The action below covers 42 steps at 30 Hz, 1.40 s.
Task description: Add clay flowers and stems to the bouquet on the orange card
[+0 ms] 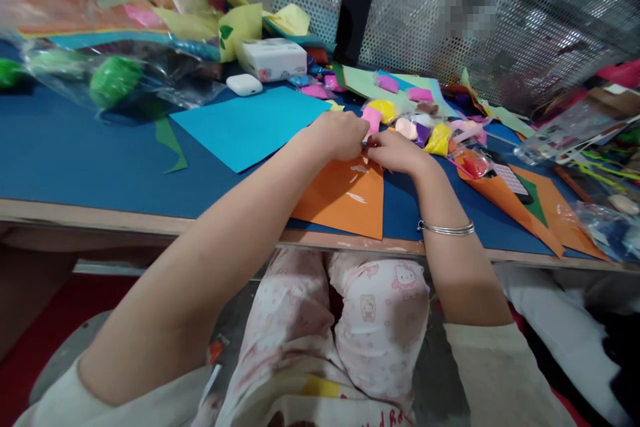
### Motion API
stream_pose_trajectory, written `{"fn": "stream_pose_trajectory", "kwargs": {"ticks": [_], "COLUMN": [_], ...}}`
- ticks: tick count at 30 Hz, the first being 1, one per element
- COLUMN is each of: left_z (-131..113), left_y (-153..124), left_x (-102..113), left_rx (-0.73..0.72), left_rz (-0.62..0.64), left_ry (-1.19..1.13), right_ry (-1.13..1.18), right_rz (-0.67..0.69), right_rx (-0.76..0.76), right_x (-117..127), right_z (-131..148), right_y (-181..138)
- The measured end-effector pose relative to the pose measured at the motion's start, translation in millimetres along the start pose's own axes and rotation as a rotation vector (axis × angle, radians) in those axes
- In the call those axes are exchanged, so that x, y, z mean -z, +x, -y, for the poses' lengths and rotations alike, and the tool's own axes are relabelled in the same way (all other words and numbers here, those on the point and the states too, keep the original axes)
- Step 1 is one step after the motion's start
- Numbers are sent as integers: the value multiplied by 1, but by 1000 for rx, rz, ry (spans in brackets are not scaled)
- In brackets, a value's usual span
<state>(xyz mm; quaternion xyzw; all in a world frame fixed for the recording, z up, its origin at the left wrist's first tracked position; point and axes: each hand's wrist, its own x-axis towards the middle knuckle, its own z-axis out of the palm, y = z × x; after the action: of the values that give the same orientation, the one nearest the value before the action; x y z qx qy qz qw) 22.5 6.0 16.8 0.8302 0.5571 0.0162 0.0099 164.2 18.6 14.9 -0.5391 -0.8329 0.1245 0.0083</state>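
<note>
My left hand (343, 132) and my right hand (397, 150) meet above the far part of an orange sheet of paper (345, 203). The fingers of both are bent and closed together at the same spot; what they pinch is small and mostly hidden. A pink clay packet (373, 118) lies right at my left fingertips. White marks or scraps show on the orange sheet below the hands. Beside my left forearm lies a blue sheet of paper (250, 123). Yellow clay packets (439, 140) and a purple packet (423, 134) lie just beyond my right hand.
A dark phone (353, 23) leans on the perforated metal screen (410, 13). To the left are a white box (274, 60), a white earbud case (244, 85) and a bagged green ball (116, 82). Rolled orange paper (515, 203) and a clear plastic box (575, 123) lie on the right.
</note>
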Motion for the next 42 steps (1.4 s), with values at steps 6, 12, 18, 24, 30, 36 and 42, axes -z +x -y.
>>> {"fn": "stream_pose_trajectory", "kwargs": {"ticks": [6, 12, 18, 24, 30, 36, 42], "left_z": [-4, -6, -6, -7, -7, -7, -8], "left_y": [-3, -6, -6, -8, -8, -7, -8], "left_x": [2, 4, 5, 6, 6, 6, 7], "left_rx": [12, -5, 4, 5, -1, 5, 18], "left_rz": [5, 10, 19, 24, 23, 19, 24], "left_ry": [72, 119, 78, 95, 96, 97, 62], "right_ry": [-4, -17, -10, -15, -3, 0, -14], "right_rz": [5, 6, 25, 21, 20, 18, 22], "right_rx": [-7, 4, -18, -20, -18, -16, -16], "right_x": [0, 1, 1, 2, 1, 0, 0], "right_z": [1, 0, 0, 1, -1, -1, -1], "right_y": [0, 0, 1, 0, 1, 2, 3]}}
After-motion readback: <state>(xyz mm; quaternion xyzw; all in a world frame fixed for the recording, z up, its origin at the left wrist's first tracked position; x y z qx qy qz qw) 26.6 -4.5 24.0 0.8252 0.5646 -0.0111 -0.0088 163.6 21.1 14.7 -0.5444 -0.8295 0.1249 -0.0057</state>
